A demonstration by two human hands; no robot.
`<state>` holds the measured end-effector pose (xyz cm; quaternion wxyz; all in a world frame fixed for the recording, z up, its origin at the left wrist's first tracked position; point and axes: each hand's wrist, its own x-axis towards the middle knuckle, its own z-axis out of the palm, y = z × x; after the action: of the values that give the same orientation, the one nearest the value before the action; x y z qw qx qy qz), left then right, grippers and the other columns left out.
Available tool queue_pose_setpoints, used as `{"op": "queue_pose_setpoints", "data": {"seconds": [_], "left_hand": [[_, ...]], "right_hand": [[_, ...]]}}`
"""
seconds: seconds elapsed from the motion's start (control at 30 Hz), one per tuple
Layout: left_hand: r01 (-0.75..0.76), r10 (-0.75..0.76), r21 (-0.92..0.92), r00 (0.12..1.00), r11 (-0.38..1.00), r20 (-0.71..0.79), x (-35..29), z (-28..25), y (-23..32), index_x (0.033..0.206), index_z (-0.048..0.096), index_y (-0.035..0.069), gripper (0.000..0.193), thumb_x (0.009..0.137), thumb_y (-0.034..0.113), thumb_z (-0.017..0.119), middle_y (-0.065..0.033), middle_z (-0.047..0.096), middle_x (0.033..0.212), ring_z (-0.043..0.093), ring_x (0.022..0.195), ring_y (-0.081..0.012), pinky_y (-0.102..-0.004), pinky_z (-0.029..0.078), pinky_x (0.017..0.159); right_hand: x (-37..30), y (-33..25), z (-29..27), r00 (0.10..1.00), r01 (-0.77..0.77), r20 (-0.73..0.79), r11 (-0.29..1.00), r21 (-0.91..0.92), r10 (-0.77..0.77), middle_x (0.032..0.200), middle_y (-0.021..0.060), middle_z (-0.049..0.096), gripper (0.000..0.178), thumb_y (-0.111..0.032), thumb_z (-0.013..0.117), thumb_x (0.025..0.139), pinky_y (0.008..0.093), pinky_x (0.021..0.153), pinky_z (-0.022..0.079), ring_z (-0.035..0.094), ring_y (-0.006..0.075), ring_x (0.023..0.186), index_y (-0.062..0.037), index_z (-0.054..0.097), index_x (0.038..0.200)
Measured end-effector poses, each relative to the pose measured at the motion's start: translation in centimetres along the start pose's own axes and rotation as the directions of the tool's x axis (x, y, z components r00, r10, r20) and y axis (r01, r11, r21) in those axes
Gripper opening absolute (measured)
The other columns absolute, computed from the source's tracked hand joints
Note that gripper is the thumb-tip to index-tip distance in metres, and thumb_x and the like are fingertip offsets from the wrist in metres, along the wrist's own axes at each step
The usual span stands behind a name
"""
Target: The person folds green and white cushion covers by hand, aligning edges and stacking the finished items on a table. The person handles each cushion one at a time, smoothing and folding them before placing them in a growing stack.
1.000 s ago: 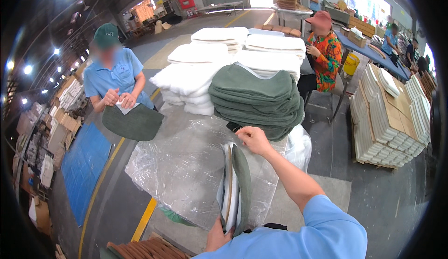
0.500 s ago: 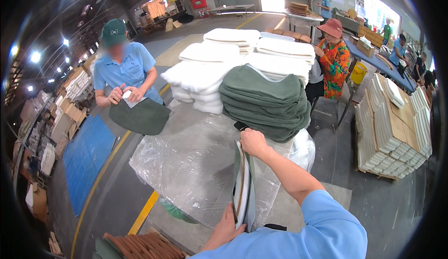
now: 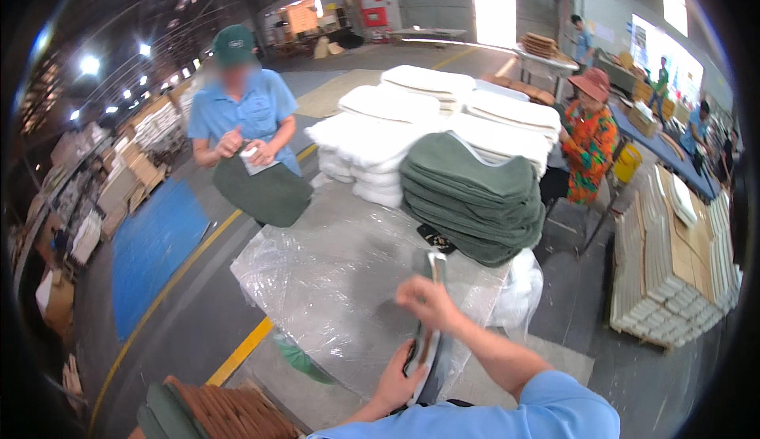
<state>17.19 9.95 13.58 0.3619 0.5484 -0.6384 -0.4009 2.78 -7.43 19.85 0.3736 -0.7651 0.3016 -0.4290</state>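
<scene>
While a co-worker (image 3: 244, 116) holds a green cover (image 3: 265, 195) at far left, your left hand (image 3: 394, 377) clasps the near part of a green-and-white padded piece (image 3: 425, 365), fingers pressed around it, by the near edge of the tabletop (image 3: 324, 269); your blurred right hand (image 3: 430, 303) overlaps it, whether pinching I cannot tell; stacked green covers (image 3: 475, 197) sit farther right

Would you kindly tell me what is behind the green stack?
White padded pieces rise behind the green stack, which hides whatever lies lower down there.
</scene>
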Motion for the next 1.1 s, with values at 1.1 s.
{"op": "queue_pose_setpoints", "data": {"seconds": [1.1], "left_hand": [[0.129,-0.709,-0.841,0.613,0.526,-0.349,-3.8,-9.2,-7.9,0.112,0.071,0.004,0.014,0.104,0.015,0.066,-0.0106,0.079,0.102,0.077,0.092,-0.0224,-0.0382,0.064,0.084]], "right_hand": [[-2.7,-2.6,2.4,0.876,0.162,0.481,0.946,-0.282,-0.007,0.121,0.0108,0.077,0.050,-0.039,0.084,0.085,0.0441,0.101,0.049,0.070,0.0320,0.112,-0.0067,0.076,0.122]]}}
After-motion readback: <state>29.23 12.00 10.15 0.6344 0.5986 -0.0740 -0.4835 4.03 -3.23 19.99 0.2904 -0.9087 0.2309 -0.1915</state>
